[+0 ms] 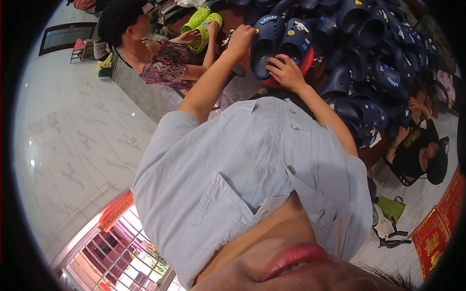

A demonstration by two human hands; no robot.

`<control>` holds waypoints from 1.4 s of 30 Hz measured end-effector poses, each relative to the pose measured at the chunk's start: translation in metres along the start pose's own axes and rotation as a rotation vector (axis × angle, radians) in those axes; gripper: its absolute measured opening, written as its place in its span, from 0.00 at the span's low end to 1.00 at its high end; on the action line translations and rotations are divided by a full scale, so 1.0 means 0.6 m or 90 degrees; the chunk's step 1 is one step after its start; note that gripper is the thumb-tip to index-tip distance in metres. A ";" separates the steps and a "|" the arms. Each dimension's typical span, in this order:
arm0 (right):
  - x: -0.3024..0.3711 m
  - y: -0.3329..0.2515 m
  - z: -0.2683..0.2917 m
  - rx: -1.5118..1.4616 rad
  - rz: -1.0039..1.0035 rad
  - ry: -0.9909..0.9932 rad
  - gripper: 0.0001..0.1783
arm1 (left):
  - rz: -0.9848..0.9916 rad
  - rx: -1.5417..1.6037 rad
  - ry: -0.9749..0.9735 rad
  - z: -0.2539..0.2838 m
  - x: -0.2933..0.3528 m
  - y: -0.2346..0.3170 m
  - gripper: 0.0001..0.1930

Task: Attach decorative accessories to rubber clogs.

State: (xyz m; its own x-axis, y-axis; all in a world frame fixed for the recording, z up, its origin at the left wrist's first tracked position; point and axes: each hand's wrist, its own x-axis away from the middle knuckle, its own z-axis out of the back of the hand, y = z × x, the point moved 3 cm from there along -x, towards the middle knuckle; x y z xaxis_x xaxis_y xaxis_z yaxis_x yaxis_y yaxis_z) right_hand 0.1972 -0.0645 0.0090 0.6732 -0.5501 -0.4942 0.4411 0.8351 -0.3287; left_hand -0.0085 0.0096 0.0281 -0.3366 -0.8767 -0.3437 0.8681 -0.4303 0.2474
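A pair of navy clogs with colourful charms sits in front of me, the left clog point(266, 46) beside the right clog point(295, 43). My left hand point(241, 41) is closed at the left clog's outer side, near its upper part, with a small yellow charm by the fingertips. Whether that charm is pinched or fixed to the clog I cannot tell. With bent fingers over the heel end of the right clog, my right hand point(287, 73) grips its rim. Something red point(307, 62) shows beneath the pair.
A large heap of navy clogs point(361, 63) covers the right side. At left, a person point(167, 63) handles lime-green clogs point(198, 29). Another person in black point(418, 148) sits at the right beside the heap. A green bag point(391, 208) is at lower right.
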 end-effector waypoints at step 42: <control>0.110 0.038 0.096 -0.076 -0.289 0.087 0.14 | -0.202 -0.033 -0.154 -0.043 0.044 0.211 0.15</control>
State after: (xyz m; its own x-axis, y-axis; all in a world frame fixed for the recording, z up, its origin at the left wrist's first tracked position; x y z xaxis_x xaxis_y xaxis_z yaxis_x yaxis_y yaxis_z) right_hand 0.2860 -0.0814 0.0150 0.3404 -0.8609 -0.3780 0.5960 0.5085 -0.6215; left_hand 0.1021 -0.0627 0.0268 -0.6620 -0.7296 -0.1715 0.7220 -0.6822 0.1153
